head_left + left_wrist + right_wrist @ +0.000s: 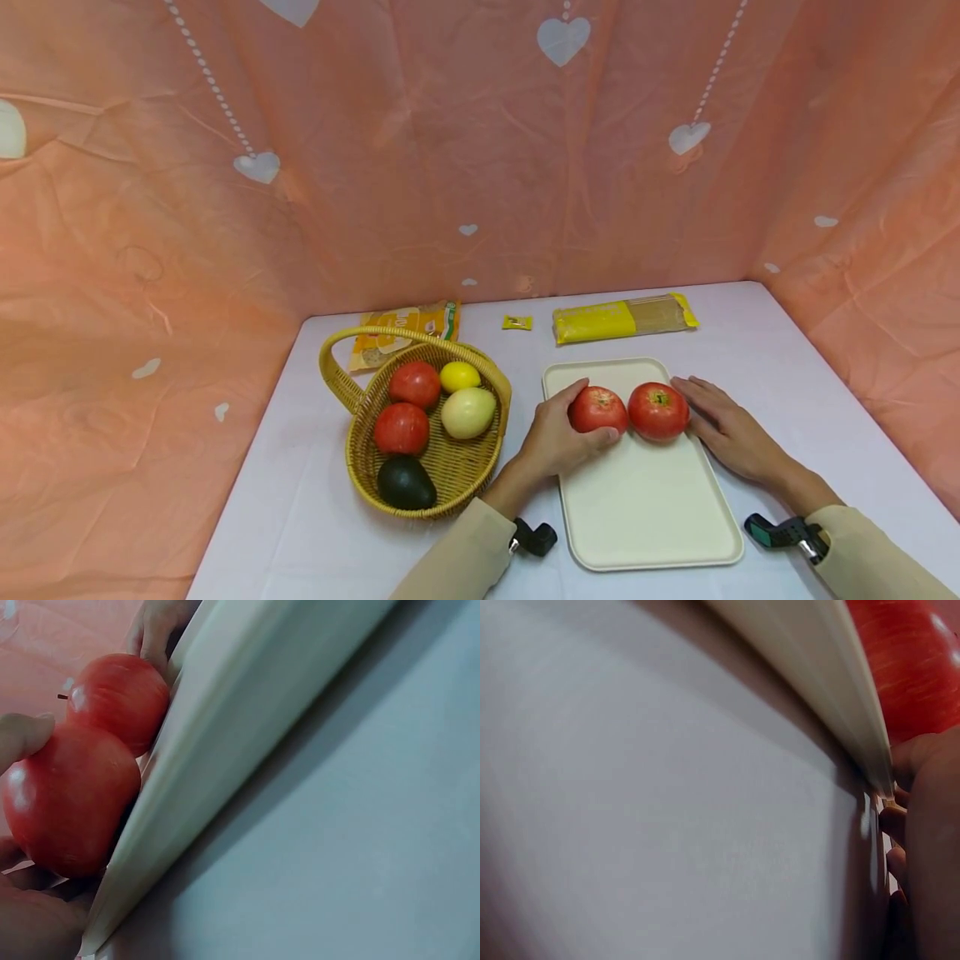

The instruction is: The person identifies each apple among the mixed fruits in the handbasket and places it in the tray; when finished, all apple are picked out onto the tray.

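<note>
Apples [658, 412], two, are set on the far half of one tray [648, 508], the left one gripped by the left hand [557, 435]. The right hand [733, 432], fingers loosely straight, is laid by its right edge. Open tray floor is seen toward the near edge. Five fruits [402, 428] are held in one basket [459, 465].

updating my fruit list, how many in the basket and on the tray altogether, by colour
Red fruit: 4
Yellow fruit: 1
Pale green fruit: 1
Dark green fruit: 1
Total: 7
</note>
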A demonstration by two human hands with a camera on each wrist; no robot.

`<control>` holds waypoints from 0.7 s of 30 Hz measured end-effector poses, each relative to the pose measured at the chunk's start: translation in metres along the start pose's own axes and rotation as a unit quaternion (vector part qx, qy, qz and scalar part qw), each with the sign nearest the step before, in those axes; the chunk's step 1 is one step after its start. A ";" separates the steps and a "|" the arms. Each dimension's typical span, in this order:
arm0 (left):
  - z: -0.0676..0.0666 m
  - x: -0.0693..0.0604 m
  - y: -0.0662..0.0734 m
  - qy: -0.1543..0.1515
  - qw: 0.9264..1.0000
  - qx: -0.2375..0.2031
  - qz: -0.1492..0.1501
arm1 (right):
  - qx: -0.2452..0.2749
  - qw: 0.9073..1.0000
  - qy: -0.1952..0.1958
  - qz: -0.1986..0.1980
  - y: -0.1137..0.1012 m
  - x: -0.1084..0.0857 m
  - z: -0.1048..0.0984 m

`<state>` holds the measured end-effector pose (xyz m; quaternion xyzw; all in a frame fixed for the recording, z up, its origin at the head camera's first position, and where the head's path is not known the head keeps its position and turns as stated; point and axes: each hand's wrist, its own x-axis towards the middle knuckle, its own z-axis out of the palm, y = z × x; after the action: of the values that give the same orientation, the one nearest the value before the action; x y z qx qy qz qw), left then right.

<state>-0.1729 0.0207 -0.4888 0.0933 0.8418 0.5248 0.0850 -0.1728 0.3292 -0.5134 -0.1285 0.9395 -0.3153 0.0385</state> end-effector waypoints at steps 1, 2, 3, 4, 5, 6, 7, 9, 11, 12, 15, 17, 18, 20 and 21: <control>-0.001 0.000 0.000 0.000 1.000 0.000 0.001 | -0.001 1.000 0.000 0.001 0.000 0.000 0.000; -0.001 0.000 0.000 0.000 1.000 -0.001 0.004 | -0.001 1.000 -0.001 0.002 0.000 0.001 0.000; -0.002 0.000 0.000 0.000 1.000 -0.001 0.007 | -0.001 1.000 -0.001 0.003 0.000 0.001 0.000; -0.002 0.000 -0.001 0.001 1.000 -0.002 0.011 | -0.002 1.000 -0.002 0.004 0.000 0.001 0.000; -0.003 0.000 0.000 0.001 1.000 -0.003 0.013 | -0.002 1.000 -0.002 0.004 0.000 0.002 0.000; -0.003 0.000 0.000 0.003 1.000 -0.003 0.016 | -0.003 1.000 -0.002 0.005 0.000 0.002 0.001; -0.004 -0.001 0.000 0.007 1.000 0.002 0.024 | -0.003 1.000 -0.002 0.005 0.000 0.002 0.001; -0.005 -0.003 0.002 0.015 0.999 0.011 0.049 | -0.004 1.000 -0.002 0.006 -0.001 0.002 0.001; -0.007 -0.005 0.004 0.025 0.996 0.027 0.087 | -0.003 1.000 -0.002 0.007 -0.001 0.002 0.001; -0.008 -0.007 0.006 0.030 0.993 0.039 0.111 | -0.002 1.000 -0.002 0.007 -0.002 0.002 0.000; -0.014 -0.013 0.013 0.036 0.981 0.064 0.178 | 0.001 1.000 -0.002 0.008 -0.003 0.001 0.000; -0.019 -0.019 0.019 0.031 0.976 0.064 0.208 | 0.003 1.000 -0.003 0.009 -0.004 0.001 -0.001; -0.022 -0.023 0.023 0.027 0.973 0.062 0.219 | 0.004 1.000 -0.003 0.009 -0.004 0.001 -0.001; -0.028 -0.031 0.030 0.009 0.973 0.039 0.227 | 0.005 1.000 -0.002 0.008 -0.004 0.000 -0.001; -0.032 -0.035 0.034 -0.004 0.974 0.020 0.226 | 0.005 1.000 -0.002 0.007 -0.004 0.000 -0.001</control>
<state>-0.1444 -0.0014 -0.4426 0.2851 0.8088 0.5132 -0.0350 -0.1721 0.3266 -0.5104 -0.1219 0.9388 -0.3193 0.0429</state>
